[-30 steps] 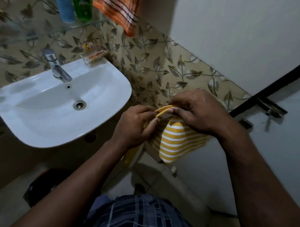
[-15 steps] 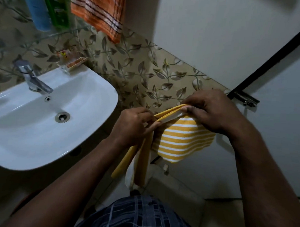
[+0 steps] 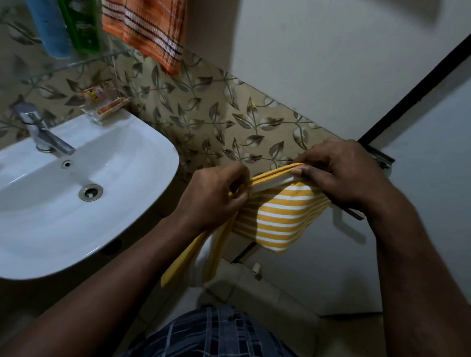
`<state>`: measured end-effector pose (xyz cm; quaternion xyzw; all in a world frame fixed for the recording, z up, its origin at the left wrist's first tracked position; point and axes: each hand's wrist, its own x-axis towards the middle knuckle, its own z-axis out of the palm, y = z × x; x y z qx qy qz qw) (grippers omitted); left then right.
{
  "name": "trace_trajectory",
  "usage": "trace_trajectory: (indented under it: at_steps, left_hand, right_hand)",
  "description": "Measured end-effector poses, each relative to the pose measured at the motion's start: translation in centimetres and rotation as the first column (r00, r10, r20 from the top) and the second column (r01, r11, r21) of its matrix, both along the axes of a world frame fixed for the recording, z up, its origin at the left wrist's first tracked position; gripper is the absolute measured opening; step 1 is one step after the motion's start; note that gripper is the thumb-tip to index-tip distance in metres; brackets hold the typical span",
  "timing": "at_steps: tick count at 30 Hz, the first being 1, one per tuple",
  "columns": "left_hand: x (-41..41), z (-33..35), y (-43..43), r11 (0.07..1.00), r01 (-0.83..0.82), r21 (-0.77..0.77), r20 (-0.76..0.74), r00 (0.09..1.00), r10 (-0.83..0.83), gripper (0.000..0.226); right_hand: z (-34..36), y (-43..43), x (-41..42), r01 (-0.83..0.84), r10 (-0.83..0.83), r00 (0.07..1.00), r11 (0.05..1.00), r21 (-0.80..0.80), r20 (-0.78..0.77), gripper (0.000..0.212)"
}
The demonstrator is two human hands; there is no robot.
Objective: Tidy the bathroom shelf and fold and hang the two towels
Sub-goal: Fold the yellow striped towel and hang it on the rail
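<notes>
A yellow and white striped towel (image 3: 281, 220) hangs folded between my two hands in front of the leaf-patterned wall. My left hand (image 3: 215, 196) pinches its top edge at the left end. My right hand (image 3: 338, 176) pinches the same edge at the right end, thumb on the near side. A loose part of the towel trails down below my left wrist. An orange checked towel (image 3: 146, 23) hangs at the top, beside the glass shelf (image 3: 81, 60). On that shelf stand a blue bottle (image 3: 47, 19) and a green bottle (image 3: 77, 15).
A white washbasin (image 3: 138, 180) with a chrome tap (image 3: 46, 139) fills the left side. A small clear soap dish (image 3: 106, 107) sits at its back corner. A metal rail bracket (image 3: 382, 160) shows behind my right hand, on the wall next to a black door frame (image 3: 424, 83).
My hands have drawn apart, stretching the towel's top edge into a longer straight line. More of the towel has dropped below my left hand. The view has shifted right and slightly up.
</notes>
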<state>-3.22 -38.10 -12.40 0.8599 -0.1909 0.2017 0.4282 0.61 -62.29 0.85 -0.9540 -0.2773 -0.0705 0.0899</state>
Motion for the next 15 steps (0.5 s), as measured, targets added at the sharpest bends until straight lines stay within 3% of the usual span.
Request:
trace_trajectory:
  at_steps: [4, 7, 11, 13, 15]
  left_hand:
    - [0.5, 0.8, -0.7, 0.999, -0.035, -0.019, -0.060, 0.998, 0.034, 0.021]
    - [1.0, 1.3, -0.8, 0.999, 0.038, -0.011, -0.075, 0.996, -0.039, 0.021]
    - [0.9, 1.6, -1.3, 0.991, 0.129, 0.036, -0.057, 0.990, -0.127, 0.020]
    - [0.9, 1.6, -1.3, 0.989, 0.149, 0.023, -0.043, 0.988, -0.148, 0.020]
    - [0.9, 1.5, -1.0, 0.984, 0.178, 0.020, -0.051, 0.983, -0.176, 0.021]
  right_hand:
    - [0.2, -0.2, 0.0, 0.072, -0.071, 0.997, 0.997, -0.034, 0.013, 0.043]
    - [-0.2, 0.5, 0.2, 0.132, -0.132, 0.991, 0.967, -0.216, 0.013, 0.040]
    - [-2.2, 3.4, -0.3, -0.013, -0.034, 0.967, 0.983, -0.182, -0.252, 0.043]
    - [-3.3, 4.2, 0.0, -0.075, 0.020, 0.934, 0.987, -0.141, -0.357, 0.024]
    - [-3.7, 4.1, 0.3, -0.090, 0.045, 0.904, 0.992, -0.087, -0.425, 0.020]
